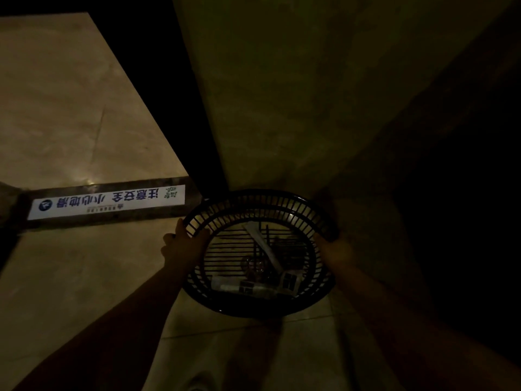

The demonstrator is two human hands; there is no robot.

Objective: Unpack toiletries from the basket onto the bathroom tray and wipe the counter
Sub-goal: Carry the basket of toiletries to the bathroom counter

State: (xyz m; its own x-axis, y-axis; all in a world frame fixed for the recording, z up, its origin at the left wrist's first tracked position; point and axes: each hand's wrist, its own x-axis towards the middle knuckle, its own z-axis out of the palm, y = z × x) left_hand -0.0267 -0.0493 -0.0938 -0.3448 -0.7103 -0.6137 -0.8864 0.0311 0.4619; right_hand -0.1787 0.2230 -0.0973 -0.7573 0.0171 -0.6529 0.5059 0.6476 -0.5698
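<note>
A round black slatted basket [262, 198] hangs in front of me above a dim tiled floor. My left hand [183, 244] grips its left rim and my right hand [337, 249] grips its right rim. Inside lie several toiletries: a long white wrapped item [263, 244] leaning across the middle, a pale tube [248, 287] along the near side, a small packet [290, 280] with dark squares, and a small clear round item [253, 266]. No tray or counter is in view.
A doorway threshold with a white floor sticker [107, 201] printed in blue characters lies to the left. A dark door frame [183, 108] and a dim wall [296, 94] rise ahead. The right side is in deep shadow. My legs show below the basket.
</note>
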